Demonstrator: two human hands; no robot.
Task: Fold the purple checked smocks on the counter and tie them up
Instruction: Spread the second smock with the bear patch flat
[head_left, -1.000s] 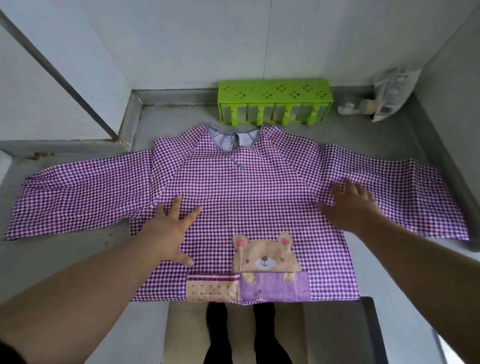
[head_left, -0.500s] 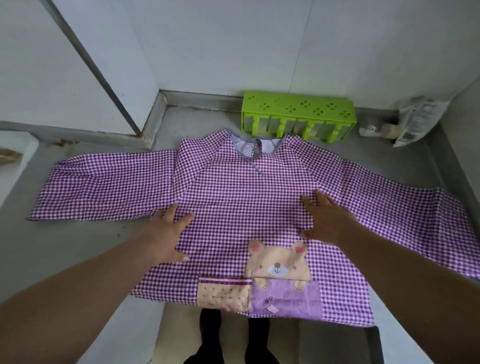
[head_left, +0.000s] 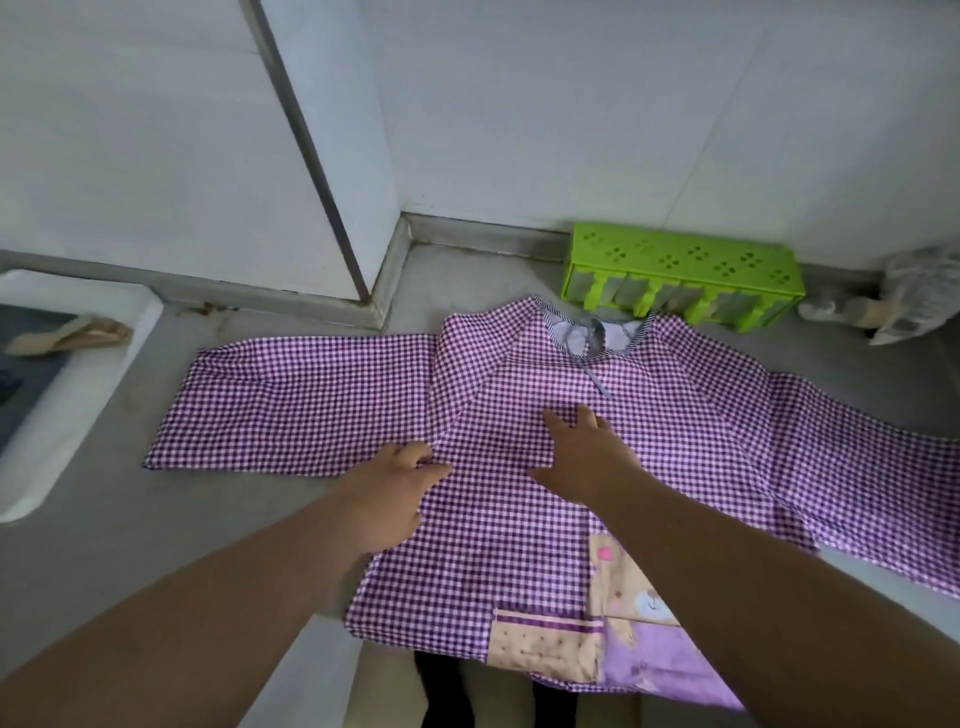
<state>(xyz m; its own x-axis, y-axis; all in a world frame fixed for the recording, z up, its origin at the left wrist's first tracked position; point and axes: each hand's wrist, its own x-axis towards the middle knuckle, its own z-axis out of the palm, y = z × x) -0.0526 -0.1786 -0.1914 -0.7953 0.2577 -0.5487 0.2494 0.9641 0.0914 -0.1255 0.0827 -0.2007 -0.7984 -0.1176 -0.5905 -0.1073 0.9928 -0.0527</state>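
Head view, smock (head_left: 545, 545) overhanging counter (head_left: 156, 519) edge

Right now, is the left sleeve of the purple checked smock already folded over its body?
No, the left sleeve of the purple checked smock lies spread flat on the grey counter, out to the side.

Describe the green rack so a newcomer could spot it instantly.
Start at the grey counter and follow it to the white back wall. The green rack stands against that wall, just beyond the collar of the purple checked smock. It is the only bright lime thing, with clover-shaped holes on top.
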